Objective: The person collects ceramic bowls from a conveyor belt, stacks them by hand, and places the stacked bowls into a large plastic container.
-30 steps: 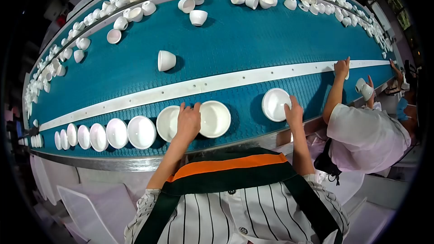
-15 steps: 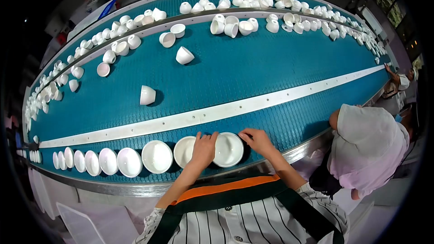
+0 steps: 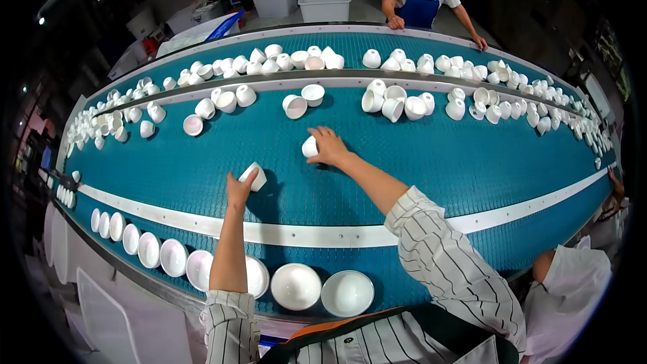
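Over the wide teal belt, my left hand grips a white cup, which is tilted and throws a shadow to its right. Farther out, the fingers of my right hand are curled round another white cup; whether that cup still rests on the belt I cannot tell. On the near lane stands a row of white bowls, mouths up, ending at the right with a large bowl beside a second large bowl. My left forearm covers part of this row.
A white divider strip separates the near lane from the wide belt. Many white cups lie along the far metal rail, some in pairs and clusters. Across the belt stands a person in a blue apron; another person is at my right.
Both hands have left the bowls on the near lane and reached forward over the wide belt, each to a white cup. The camera view has shifted, showing more of the person opposite.
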The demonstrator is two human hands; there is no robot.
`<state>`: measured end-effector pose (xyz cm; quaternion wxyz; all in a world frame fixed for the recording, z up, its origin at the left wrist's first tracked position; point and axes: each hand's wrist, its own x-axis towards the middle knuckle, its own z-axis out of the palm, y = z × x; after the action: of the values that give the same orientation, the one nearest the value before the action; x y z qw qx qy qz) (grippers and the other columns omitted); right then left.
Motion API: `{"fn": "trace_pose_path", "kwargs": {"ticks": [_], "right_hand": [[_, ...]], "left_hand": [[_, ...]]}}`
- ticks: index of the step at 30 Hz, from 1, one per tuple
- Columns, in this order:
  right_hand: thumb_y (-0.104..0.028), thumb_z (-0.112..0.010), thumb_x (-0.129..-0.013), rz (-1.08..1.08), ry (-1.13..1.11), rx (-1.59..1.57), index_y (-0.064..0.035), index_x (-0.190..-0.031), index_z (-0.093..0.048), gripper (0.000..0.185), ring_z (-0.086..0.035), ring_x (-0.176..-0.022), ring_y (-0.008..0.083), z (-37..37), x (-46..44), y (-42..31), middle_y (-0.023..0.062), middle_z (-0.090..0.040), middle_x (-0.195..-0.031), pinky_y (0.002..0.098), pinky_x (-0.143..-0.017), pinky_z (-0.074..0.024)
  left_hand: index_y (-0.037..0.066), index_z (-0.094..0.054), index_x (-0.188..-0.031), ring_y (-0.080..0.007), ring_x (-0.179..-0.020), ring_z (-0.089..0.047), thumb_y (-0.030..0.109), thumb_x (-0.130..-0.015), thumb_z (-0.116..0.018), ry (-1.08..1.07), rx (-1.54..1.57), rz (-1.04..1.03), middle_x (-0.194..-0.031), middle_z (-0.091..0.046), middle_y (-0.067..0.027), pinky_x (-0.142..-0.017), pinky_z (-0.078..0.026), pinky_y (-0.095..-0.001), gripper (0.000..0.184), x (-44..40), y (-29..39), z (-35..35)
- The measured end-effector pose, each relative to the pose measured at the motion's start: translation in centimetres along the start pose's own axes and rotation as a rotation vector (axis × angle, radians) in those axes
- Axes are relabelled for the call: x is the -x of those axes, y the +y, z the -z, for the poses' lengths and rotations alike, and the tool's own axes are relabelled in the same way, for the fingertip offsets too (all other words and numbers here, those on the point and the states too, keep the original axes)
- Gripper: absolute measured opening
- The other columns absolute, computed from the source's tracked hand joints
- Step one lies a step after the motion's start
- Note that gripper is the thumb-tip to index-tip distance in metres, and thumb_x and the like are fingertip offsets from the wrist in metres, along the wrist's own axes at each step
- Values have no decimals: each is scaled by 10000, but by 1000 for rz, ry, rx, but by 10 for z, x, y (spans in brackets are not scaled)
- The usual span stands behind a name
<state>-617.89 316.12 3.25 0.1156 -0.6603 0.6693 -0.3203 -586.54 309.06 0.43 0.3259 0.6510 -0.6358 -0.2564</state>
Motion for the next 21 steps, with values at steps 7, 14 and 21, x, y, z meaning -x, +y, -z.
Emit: {"fn": "trace_pose_path", "kwargs": {"ticks": [7,14,21], "right_hand": [[-298,-795,-622,10,-77,-188,-82,-1271,-431,774,-504,-1119,355,33,96,1,197,-480,-1225,426,-934,-434],[-383,-773,-673,-171,208,-319,-132,-1229,-508,665,-557,-1051,314,216,201,24,154,-537,-1202,395,-883,-459],[-561,-703,-660,78,16,296,-111,-1228,-543,742,-561,-1002,326,237,260,61,172,-553,-1158,424,-867,-463]], "left_hand": [[-36,-426,-1229,-374,-1091,-465,177,-563,-846,100,55,-498,-1151,-496,-222,-931,-396,-424,816,81,104,-38],[79,-186,-1438,-347,-1179,-415,34,-566,-826,-398,278,-708,-1249,-448,-171,-987,-372,-434,1082,239,218,-94],[45,-21,-1453,-315,-1257,-412,64,-573,-855,-657,579,-434,-1382,-353,-200,-1021,-396,-381,1213,349,241,-203]]}}
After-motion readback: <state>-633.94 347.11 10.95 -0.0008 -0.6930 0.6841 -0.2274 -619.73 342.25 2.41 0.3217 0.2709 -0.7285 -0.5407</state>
